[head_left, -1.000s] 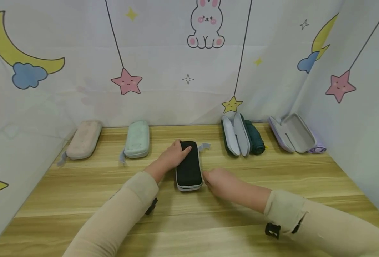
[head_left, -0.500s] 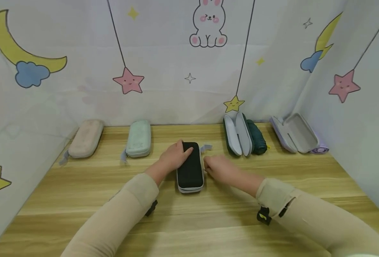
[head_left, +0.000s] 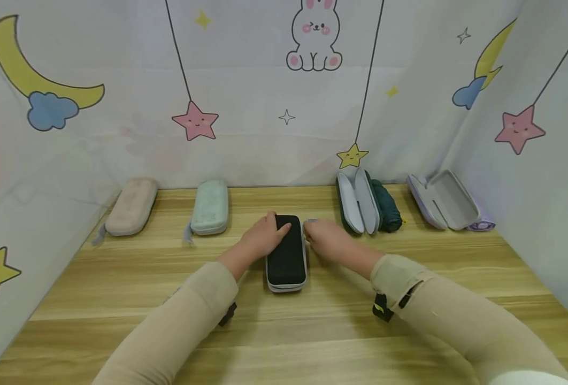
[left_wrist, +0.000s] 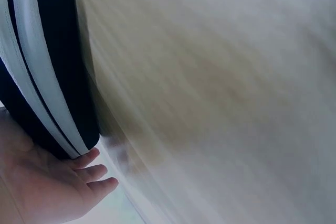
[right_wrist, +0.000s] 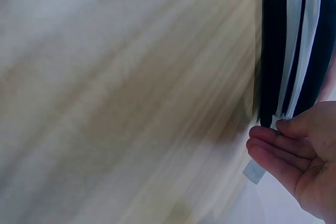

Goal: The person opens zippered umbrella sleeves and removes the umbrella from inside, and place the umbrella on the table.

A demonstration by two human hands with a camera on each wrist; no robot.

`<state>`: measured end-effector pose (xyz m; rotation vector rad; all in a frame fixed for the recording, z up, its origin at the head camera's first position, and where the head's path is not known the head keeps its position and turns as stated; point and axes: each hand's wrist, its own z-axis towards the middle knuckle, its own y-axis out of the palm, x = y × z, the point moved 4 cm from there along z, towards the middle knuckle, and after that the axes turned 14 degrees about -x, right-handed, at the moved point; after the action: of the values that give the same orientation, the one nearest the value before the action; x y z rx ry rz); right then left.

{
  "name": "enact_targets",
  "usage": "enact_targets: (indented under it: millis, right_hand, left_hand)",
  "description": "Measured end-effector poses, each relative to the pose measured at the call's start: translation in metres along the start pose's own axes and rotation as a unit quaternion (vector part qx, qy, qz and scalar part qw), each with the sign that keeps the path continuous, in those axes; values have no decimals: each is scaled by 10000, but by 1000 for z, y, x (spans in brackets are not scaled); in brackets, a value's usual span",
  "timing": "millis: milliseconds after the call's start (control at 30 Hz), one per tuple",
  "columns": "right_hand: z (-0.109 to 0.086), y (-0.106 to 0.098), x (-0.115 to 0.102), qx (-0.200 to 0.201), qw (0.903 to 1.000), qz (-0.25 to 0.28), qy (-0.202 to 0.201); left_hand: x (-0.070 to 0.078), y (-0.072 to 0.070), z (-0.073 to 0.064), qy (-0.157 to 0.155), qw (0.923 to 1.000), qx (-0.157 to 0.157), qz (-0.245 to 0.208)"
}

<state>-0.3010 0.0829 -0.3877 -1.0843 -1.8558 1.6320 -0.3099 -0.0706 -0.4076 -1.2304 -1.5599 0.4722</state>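
Observation:
A black zippered case (head_left: 286,256) with pale zipper bands lies on the wooden table in front of me. My left hand (head_left: 263,235) grips its far left part, thumb on the top and fingers at the far end; in the left wrist view several fingertips (left_wrist: 94,171) show past the case's end. At the far right side, my right hand (head_left: 327,238) pinches the small zipper pull (right_wrist: 278,121) between thumb and fingers. A dark gap parts the two zipper bands (right_wrist: 295,51) along that side. The grey strap (right_wrist: 254,172) at the end is partly hidden behind my right hand.
Along the back edge lie a pink case (head_left: 132,207) and a mint case (head_left: 210,207). An unfolded dark green case (head_left: 359,203) stands beside a rolled green bundle (head_left: 386,206). Farther right, an opened lilac case (head_left: 450,200) lies against a purple roll (head_left: 481,222). A patterned curtain (head_left: 245,96) hangs behind.
My right hand has moved along the black case's right side from near its front end to its far end. The left hand keeps its grip, and the case stays nearly in place.

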Motion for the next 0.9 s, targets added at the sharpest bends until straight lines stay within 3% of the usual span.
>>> enact_targets:
  millis: [300, 467, 533, 733, 900]
  right_hand:
    - [5, -5, 0, 18, 9997, -241, 50]
    - [-3, -6, -9, -88, 9982, -380, 451]
    - [-10, -8, -18, -77, 9975, -566, 424]
    - [-33, -9, -54, 108, 9922, -1159, -446]
    - [-43, -1, -74, 476, 9774, -1675, -1195]
  left_hand:
    - [1, -1, -2, -117, 9999, 30, -32]
    - [2, 2, -2, -86, 9999, 52, 64]
    - [2, 2, -2, -88, 9999, 69, 73]
    - [-1, 3, -2, -83, 9999, 105, 54]
    - [0, 2, -2, -24, 9997, 38, -244]
